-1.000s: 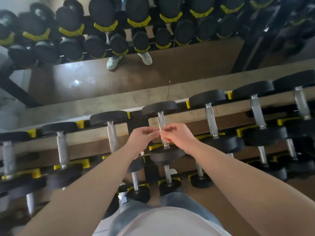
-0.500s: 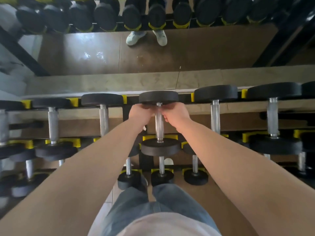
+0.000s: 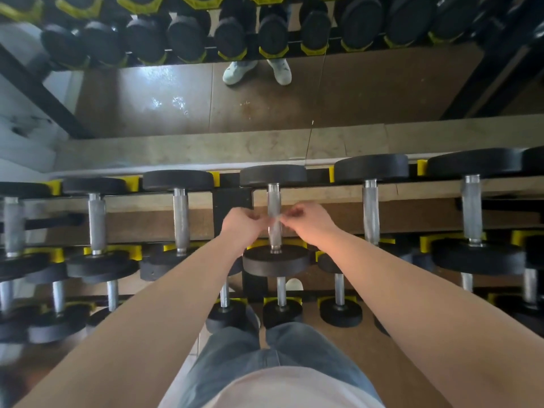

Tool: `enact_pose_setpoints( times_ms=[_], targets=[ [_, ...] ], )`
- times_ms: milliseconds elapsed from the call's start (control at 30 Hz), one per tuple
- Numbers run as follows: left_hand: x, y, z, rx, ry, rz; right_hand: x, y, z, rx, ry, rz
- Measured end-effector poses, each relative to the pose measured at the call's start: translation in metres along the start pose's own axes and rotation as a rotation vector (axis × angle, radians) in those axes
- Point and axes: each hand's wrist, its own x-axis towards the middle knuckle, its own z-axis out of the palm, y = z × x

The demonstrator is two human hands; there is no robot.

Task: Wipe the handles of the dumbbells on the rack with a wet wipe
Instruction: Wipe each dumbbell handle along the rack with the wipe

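- Brown floor (image 3: 350, 346) underfoot. Tiered rack (image 3: 232, 198) ahead: black frame, yellow cradles (image 3: 424, 245).
- Beyond the hands there's a beige ledge (image 3: 206, 148), then a wall mirror (image 3: 265, 101) showing more dumbbells and a pair of pale shoes (image 3: 239, 71).
- Target dumbbell handle (image 3: 273, 198) runs straight away from the person, right between the two hands. Its near plate (image 3: 276, 262) sits just below the wrists and its far plate (image 3: 273, 175) is past the fingertips.
- Left hand (image 3: 243, 228): fingers curled into a pinch, tight against the handle's left side.
- Right hand (image 3: 309, 223): same pinch, tight against the handle's right side.
- A pale blurred strip across the handle between the pinches reads as the wet wipe (image 3: 273, 223), one end gripped by each hand. Its edges are too smeared to trace.
- Side room: next handle over (image 3: 180, 219) is well left of the left hand, and the other neighbour (image 3: 370, 213) is well right of the right hand, with an open gap on both sides.
- Small dumbbells (image 3: 341, 312) on the lower tiers sit under the forearms. Jeans (image 3: 235, 357) are close to the rack's front edge.
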Motion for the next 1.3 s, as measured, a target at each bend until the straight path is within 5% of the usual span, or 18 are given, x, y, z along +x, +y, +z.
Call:
enact_pose_setpoints(
  times_ms=[200, 333, 500, 900, 1300],
  targets=[
    [0.016, 0.04, -0.017, -0.125, 0.089, -0.044, 0.022, -0.027, -0.005, 0.317, 0.16, 0.038],
    [-0.001, 0.026, -0.015, 0.035, -0.077, -0.183, 0.006, -0.007, -0.002, 0.104, 0.006, 0.015],
    [-0.012, -0.011, -0.003, 0.305, -0.19, -0.112, -0.017, 0.017, 0.008, -0.227, -0.217, -0.053],
    [-0.014, 0.013, -0.007, -0.146, -0.052, -0.032, 0.008, -0.007, 0.009, 0.13, 0.29, -0.001],
    [-0.021, 0.004, -0.012, -0.168, -0.096, -0.074, -0.007, -0.006, 0.026, 0.011, 0.347, -0.157]
  ],
)
